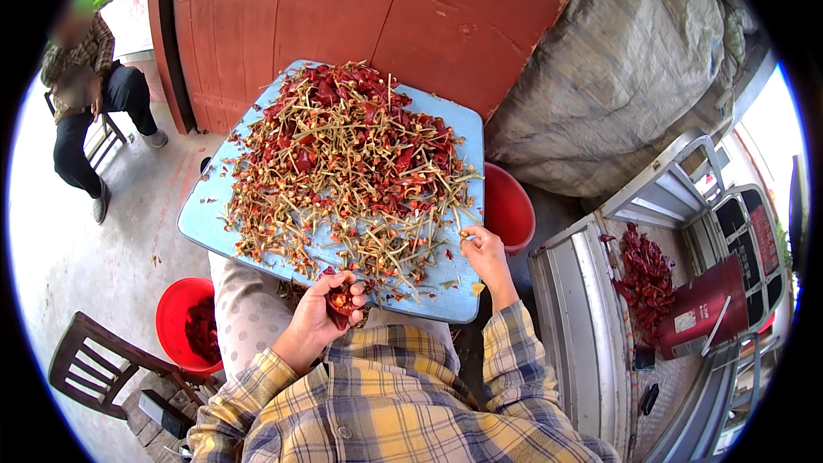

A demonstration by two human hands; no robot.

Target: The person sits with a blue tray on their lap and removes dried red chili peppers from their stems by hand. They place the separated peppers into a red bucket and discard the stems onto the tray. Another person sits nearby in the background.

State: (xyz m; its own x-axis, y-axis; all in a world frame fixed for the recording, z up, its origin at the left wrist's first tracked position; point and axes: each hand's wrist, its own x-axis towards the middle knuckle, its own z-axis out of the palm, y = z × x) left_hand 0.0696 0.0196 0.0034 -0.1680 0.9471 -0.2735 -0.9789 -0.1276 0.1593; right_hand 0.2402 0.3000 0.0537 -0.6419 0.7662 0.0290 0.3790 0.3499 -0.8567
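Note:
In front of me a light blue board or tabletop (212,206) carries a heap of dried red chili peppers (328,87) and many loose tan stems (347,161). My left hand (315,308), at the near edge, is closed around a red chili pepper (339,312) whose open end shows an orange inside. Over the right edge of the board, my right hand (487,260) pinches what looks like a small pepper stem (463,236) between thumb and forefinger. Below this hand a yellowish scrap (478,289) lies near the corner.
A red bucket (168,318) with chili peppers stands at left, near a wooden chair (96,366). Another red bucket (511,212) is right of the board. A metal cart bed (575,308) holds peppers (643,276) and a fallen dark-red bucket (704,305). A person (83,77) sits far left.

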